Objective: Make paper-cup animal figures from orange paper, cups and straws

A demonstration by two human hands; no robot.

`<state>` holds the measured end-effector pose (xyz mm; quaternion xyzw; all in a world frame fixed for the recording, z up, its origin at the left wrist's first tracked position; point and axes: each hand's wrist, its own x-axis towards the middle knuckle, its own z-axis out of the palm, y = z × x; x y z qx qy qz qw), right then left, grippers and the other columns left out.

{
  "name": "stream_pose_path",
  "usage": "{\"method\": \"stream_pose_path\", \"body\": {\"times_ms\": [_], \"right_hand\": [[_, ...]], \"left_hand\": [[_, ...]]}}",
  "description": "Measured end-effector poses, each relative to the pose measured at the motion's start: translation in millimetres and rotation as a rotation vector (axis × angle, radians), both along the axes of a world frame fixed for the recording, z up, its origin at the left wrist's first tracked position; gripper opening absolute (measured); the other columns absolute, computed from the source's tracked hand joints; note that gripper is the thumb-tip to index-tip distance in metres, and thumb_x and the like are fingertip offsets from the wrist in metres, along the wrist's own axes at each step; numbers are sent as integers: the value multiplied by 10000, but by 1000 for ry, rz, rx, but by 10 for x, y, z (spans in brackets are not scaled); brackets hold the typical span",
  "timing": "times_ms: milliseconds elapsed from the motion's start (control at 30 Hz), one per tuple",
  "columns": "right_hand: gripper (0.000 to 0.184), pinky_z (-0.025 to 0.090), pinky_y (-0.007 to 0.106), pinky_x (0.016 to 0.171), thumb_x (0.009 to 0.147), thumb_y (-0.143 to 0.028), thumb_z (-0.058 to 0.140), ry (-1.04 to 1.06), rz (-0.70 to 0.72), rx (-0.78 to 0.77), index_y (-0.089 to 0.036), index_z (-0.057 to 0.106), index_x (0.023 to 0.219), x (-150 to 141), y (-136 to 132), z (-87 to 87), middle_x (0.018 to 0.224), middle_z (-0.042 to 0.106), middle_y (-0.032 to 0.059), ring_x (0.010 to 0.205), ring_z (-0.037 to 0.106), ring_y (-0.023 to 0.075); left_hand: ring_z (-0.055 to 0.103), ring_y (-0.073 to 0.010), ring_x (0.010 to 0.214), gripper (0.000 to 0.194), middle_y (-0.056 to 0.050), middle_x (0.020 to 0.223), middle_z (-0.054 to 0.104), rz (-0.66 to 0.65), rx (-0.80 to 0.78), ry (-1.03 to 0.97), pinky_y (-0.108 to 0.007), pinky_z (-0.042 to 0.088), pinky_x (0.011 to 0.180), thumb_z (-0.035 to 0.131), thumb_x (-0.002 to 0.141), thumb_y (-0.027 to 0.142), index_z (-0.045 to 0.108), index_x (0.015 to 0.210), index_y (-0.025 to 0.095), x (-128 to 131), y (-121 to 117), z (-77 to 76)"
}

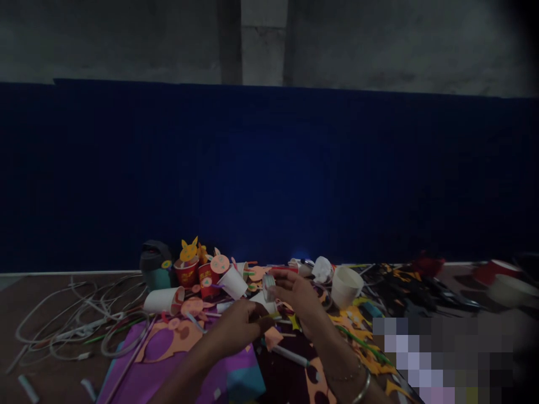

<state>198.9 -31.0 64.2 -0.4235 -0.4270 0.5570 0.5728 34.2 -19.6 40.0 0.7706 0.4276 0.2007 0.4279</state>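
My right hand (295, 292) is closed on a small roll of clear tape (268, 285), held between thumb and fingers above the clutter. Lower and to the left, my left hand (242, 325) has its fingers curled towards the thumb. Whatever its fingertips hold, if anything, is too small to make out. Just behind the gap between my hands lies a white paper cup (263, 303), partly covered by them. Below my left fingertips is a piece of orange paper (273, 338), with a white marker-like stick (290, 355) beside it.
Red cups (186, 273) with paper animal faces stand at the back left. White cables (84, 320) spread over the left side. Purple sheets (202, 373) and orange cut-outs (177, 342) lie in front. White cups (346, 286) and yellow scraps (351, 318) are at right. A blue partition (269, 174) rises behind.
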Motion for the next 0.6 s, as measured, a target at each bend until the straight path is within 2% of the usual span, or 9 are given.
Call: {"method": "stream_pose_path", "body": {"times_ms": [100,233,433,600], "right_hand": [[471,486,291,668,578,-245,774,2,24,48,-169,617,1014,-45,-20,18,827,700,42,735,643,179],[443,488,287,668,594,-211,757,-53,44,83,-174,621,1014,-69,-51,59,850,701,44,735,642,177],[397,488,276,676,659,-199,707,-111,27,148,-185,617,1045,-55,-53,54,856,697,42,751,643,175],[389,494,285,697,674,-194,692,-156,5,178,-177,609,1054,-62,-52,58,870,687,54,777,639,177]], "left_hand": [[485,-118,487,355,8,517,597,23,-35,-11,-214,300,486,540,734,459,659,639,139,-2,12,-12],[481,-114,467,409,7,507,588,1,-96,-39,-215,314,478,543,728,513,646,627,131,23,1,50],[401,-73,381,421,19,551,587,-54,-156,-134,-200,278,408,526,760,515,674,845,130,63,-19,121],[450,-84,449,397,-31,642,651,-8,-149,-181,-203,309,440,519,770,481,669,759,113,64,1,65]]}}
